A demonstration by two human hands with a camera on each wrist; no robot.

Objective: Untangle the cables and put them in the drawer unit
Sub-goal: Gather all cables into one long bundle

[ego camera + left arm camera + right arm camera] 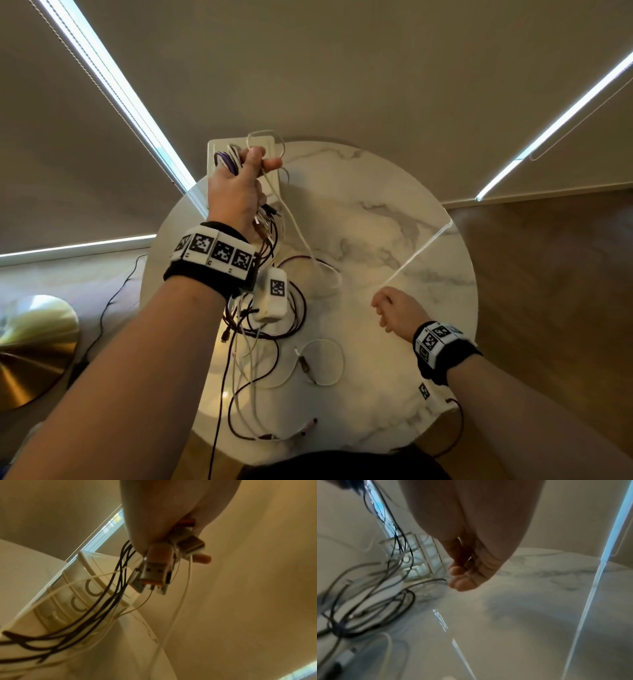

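Untangling step: left hand (236,192) fists cable bundle (263,301) aloft; right hand (394,310) pinches white cable (418,253) taut. Next: draw it free.

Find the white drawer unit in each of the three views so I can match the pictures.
Head: the drawer unit stands at the table's far left edge, mostly hidden behind the raised left hand.
Left wrist: lower left, behind hanging cables.
Right wrist: left of centre, blurred, behind dark cables.
Shared landmark: the round marble table under it.
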